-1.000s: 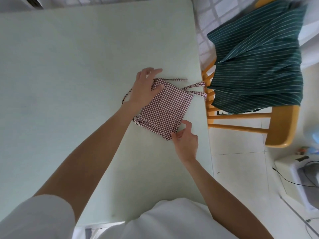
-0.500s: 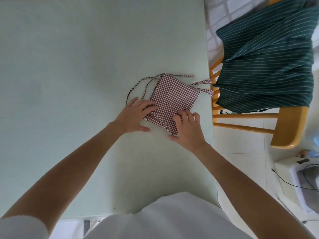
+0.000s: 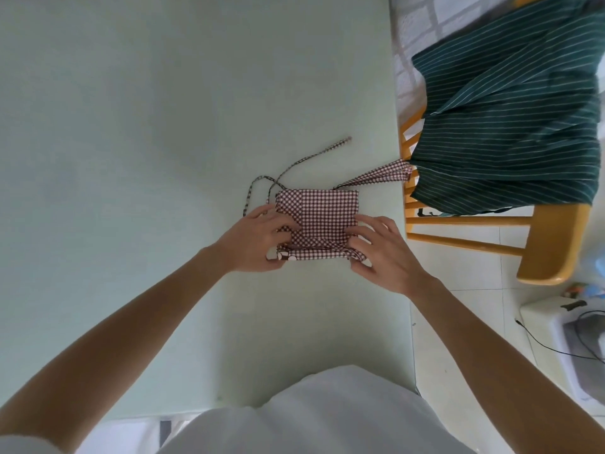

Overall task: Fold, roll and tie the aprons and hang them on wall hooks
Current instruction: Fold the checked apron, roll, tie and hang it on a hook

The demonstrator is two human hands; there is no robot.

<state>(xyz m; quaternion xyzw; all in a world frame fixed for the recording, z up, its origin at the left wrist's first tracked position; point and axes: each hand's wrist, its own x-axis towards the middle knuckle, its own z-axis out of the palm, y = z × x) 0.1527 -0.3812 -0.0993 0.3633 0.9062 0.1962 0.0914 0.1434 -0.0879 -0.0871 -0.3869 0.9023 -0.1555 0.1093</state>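
A folded checked apron (image 3: 319, 213), brown-red and white gingham, lies flat on the pale green table (image 3: 147, 126) near its right edge, squared up into a small rectangle. The left hand (image 3: 258, 239) grips the packet's near left corner, fingers curled over the top of the cloth and thumb at the near edge, where a bit of a different print shows from under the fold. The right hand (image 3: 381, 247) grips the near right corner the same way, fingers bent onto the cloth and thumb low by the hem; whether the thumbs are tucked under the fabric is hard to tell from this angle. Two thin ties (image 3: 294, 165) trail from the packet's far left corner, one looping back to the left, the other running out across the table. A wider strap (image 3: 379, 173) leads from the far right corner to the table edge, ending just beside a dark green striped apron (image 3: 510, 109) draped over a yellow wooden chair (image 3: 553, 244) that stands next to the table. On the tiled floor to the far right sits a white box with a black cable (image 3: 556, 347)
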